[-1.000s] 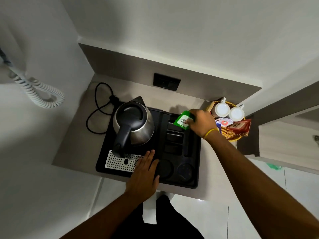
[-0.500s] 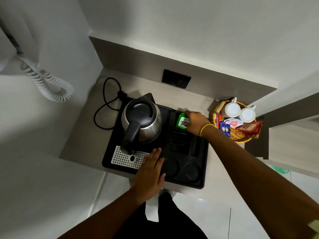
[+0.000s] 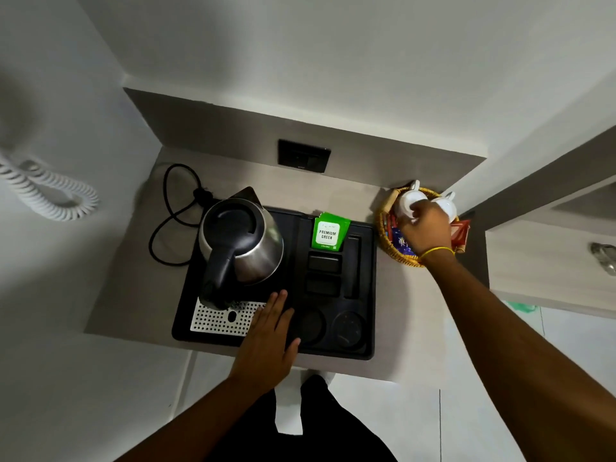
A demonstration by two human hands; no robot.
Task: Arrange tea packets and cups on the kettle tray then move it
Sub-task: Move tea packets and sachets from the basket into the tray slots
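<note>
A black kettle tray (image 3: 366, 288) lies on the grey counter with a steel kettle (image 3: 240, 240) on its left half. Green tea packets (image 3: 330, 232) stand upright in the tray's back slot. My left hand (image 3: 268, 338) rests flat on the tray's front, fingers spread. My right hand (image 3: 425, 228) reaches into a wicker basket (image 3: 386, 241) at the right, fingers on an upturned white cup (image 3: 407, 201); whether it grips the cup is unclear. A second white cup (image 3: 446, 205) sits beside it. Red and blue packets (image 3: 401, 243) lie in the basket, partly hidden by my hand.
The kettle's black cord (image 3: 170, 215) loops on the counter to the left. A black wall socket (image 3: 304, 155) sits behind the tray. A white coiled cable (image 3: 50, 191) hangs on the left wall. A wooden drawer unit (image 3: 546, 255) stands at the right.
My right hand let go of the green tea packets in the tray's back slot and moved right into the basket onto a white cup. My left hand stayed on the tray.
</note>
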